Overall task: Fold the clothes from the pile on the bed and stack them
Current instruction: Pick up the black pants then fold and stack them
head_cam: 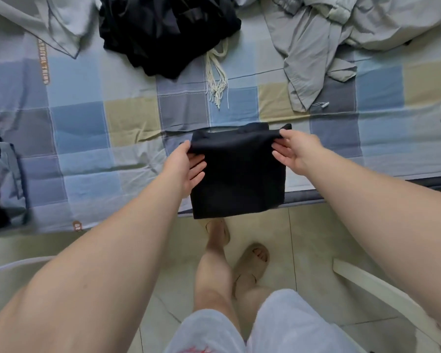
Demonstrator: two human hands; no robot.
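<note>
Pinching the top corners of a folded black garment (239,179) — left hand (185,165), right hand (299,151) — over the bed (87,138) edge

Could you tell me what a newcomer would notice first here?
A folded black garment is held over the bed's near edge, pinched at its top corners by the left hand and right hand. Farther back, a crumpled black pile and grey clothes lie on the checked sheet.

A bed (87,138) with a blue, beige and grey checked sheet bears crumpled black clothes (168,29), a cream tasselled fringe (218,80), a grey garment (308,54) and, far left, a folded stack (3,179).
</note>
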